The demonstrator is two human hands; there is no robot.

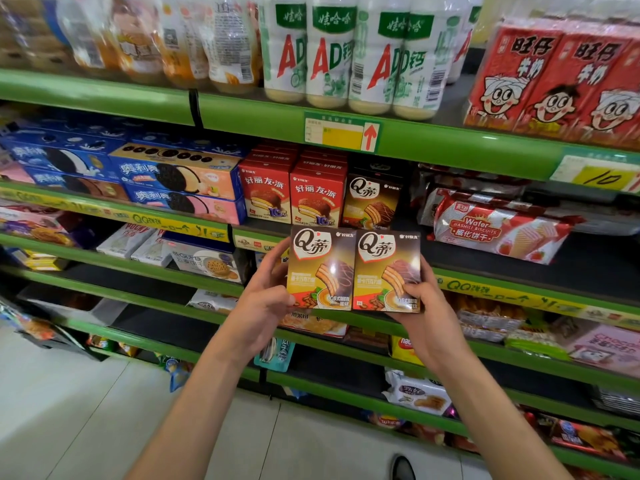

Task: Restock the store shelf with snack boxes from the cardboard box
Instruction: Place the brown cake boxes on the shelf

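Just short of the shelf's front edge (346, 237), the left hand (268, 299) and right hand (424, 306) each clasp one upright brown Q-cake box: left box (322, 268), right box (386, 270), touching side by side. Beyond and slightly above stands the matching shelved box (372, 202), with bare shelf to its right, nearer the right hand.

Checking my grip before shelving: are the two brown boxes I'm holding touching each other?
Touching. The head view shows the left brown box and right brown box pressed edge to edge, no gap.
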